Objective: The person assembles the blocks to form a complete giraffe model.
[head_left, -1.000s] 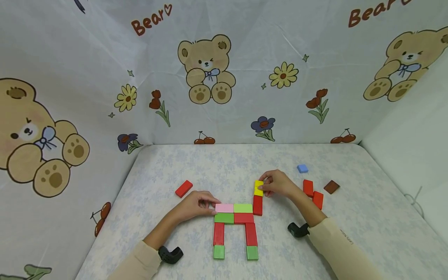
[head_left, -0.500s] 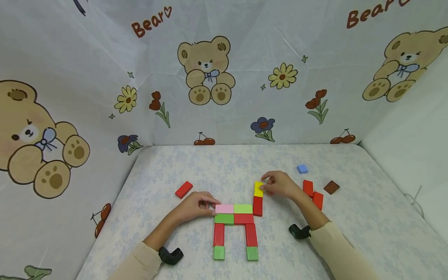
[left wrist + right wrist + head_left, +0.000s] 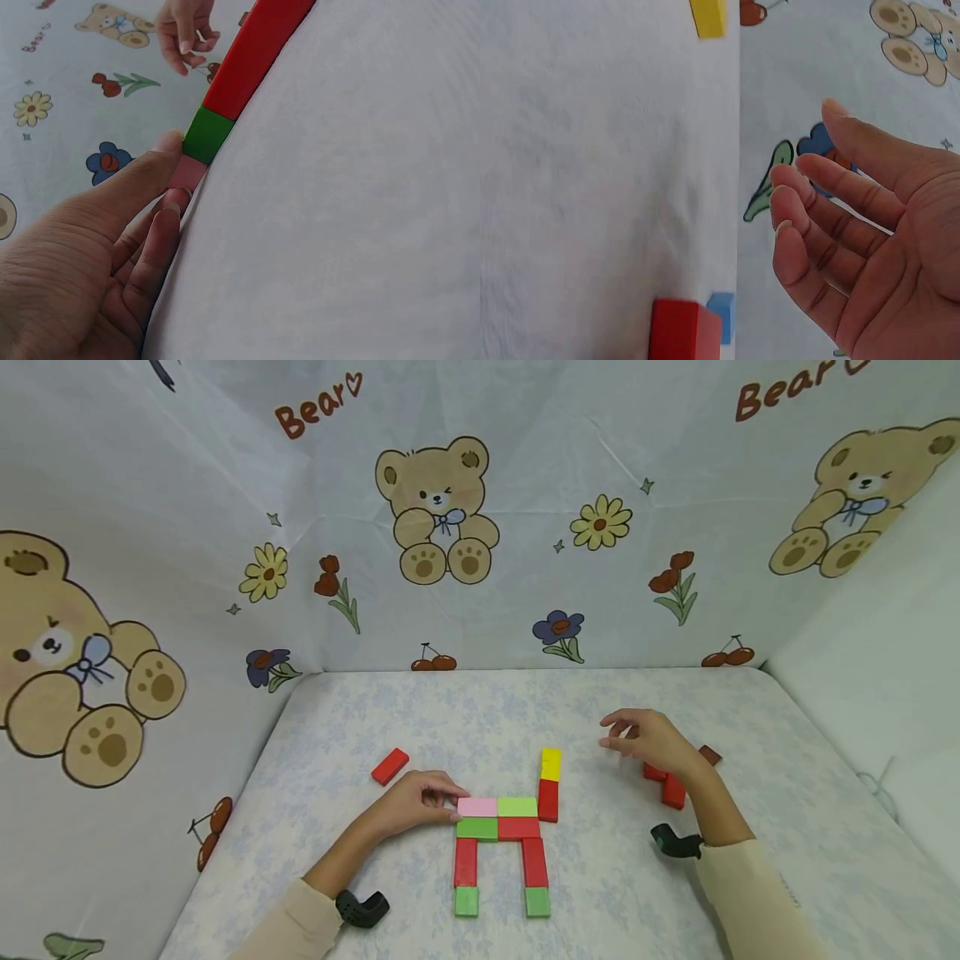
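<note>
My left hand [image 3: 420, 797] pinches the left end of a pink block [image 3: 477, 807] between thumb and finger. That block lies in a flat figure beside a light green block [image 3: 517, 807], above a green block [image 3: 477, 829] and a red block [image 3: 517, 828]. Two red legs with green feet [image 3: 466, 902] extend below. At the figure's upper right stands a column: a red block [image 3: 548, 800] topped by yellow [image 3: 551, 764]. My right hand [image 3: 648, 739] holds nothing, fingers loosely bent, above the table near loose red blocks [image 3: 673, 791]. In the right wrist view a blue block [image 3: 721, 319] shows behind a red one.
A lone red block [image 3: 390, 767] lies left of the figure, beyond my left hand. The brown block [image 3: 708, 755] at the right is partly covered by my right hand. A bear-printed cloth [image 3: 442, 610] hangs at the table's far edge, and a white wall borders the right.
My right hand has let go of the yellow piece and moved right, toward the loose blocks, covering the blue one in the head view. My left hand has stayed at the pink block.
</note>
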`<move>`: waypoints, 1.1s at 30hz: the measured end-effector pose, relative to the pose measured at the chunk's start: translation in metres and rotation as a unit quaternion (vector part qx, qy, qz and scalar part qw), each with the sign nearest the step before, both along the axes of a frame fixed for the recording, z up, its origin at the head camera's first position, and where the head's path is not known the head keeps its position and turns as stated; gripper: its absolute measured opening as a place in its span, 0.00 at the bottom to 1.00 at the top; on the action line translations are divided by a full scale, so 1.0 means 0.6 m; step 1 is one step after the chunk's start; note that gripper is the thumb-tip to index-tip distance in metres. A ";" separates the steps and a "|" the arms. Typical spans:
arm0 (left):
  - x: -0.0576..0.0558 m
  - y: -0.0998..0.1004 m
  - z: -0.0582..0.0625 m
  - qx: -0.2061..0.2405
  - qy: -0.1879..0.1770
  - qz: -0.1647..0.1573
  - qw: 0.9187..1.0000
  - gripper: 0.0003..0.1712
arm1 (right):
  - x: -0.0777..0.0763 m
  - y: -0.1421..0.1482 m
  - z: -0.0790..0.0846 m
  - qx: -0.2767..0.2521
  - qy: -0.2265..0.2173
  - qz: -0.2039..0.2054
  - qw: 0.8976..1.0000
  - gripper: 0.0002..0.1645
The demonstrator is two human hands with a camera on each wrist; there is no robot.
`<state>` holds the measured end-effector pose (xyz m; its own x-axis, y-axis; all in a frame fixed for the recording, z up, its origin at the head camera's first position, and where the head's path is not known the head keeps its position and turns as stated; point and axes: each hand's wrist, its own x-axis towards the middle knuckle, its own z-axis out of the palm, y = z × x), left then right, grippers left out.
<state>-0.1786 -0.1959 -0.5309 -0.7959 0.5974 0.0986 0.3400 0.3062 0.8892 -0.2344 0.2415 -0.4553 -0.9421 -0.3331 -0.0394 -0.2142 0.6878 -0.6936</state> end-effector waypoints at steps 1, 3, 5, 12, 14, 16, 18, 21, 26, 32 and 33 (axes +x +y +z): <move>0.000 -0.001 0.000 0.002 -0.001 0.000 1.000 0.18 | -0.002 0.010 0.001 0.004 0.004 -0.003 1.000 0.27; 0.000 -0.002 0.000 0.003 -0.002 0.001 1.000 0.18 | -0.004 0.031 0.002 0.009 0.004 -0.011 1.000 0.28; -0.001 -0.003 0.000 -0.001 0.000 0.002 1.000 0.18 | -0.004 0.051 0.001 0.010 0.000 -0.018 1.000 0.28; -0.002 -0.003 0.001 -0.003 -0.005 0.007 1.000 0.18 | 0.002 0.091 0.005 0.014 -0.022 -0.030 0.999 0.30; -0.001 -0.003 0.000 -0.004 -0.009 0.009 1.000 0.19 | 0.003 0.097 0.007 0.029 -0.026 -0.026 0.999 0.30; 0.000 -0.002 -0.002 0.000 -0.010 0.012 1.000 0.19 | 0.004 0.102 0.007 0.044 -0.037 -0.020 0.998 0.30; 0.000 0.000 -0.005 0.007 -0.008 0.012 1.000 0.19 | 0.005 0.105 0.006 0.058 -0.053 -0.014 0.997 0.30; 0.001 0.000 -0.007 0.013 -0.007 0.012 1.000 0.19 | 0.005 0.106 0.004 0.076 -0.082 -0.014 0.994 0.32; 0.002 0.000 -0.005 0.008 -0.014 0.012 1.000 0.19 | 0.009 0.108 -0.004 0.100 -0.115 -0.015 0.988 0.37; -0.001 -0.002 -0.007 0.000 -0.004 0.008 1.000 0.18 | 0.011 0.107 -0.010 0.114 -0.129 -0.018 0.985 0.40; -0.002 -0.002 -0.007 -0.002 -0.002 0.007 1.000 0.18 | 0.011 0.107 -0.011 0.117 -0.127 -0.019 0.985 0.40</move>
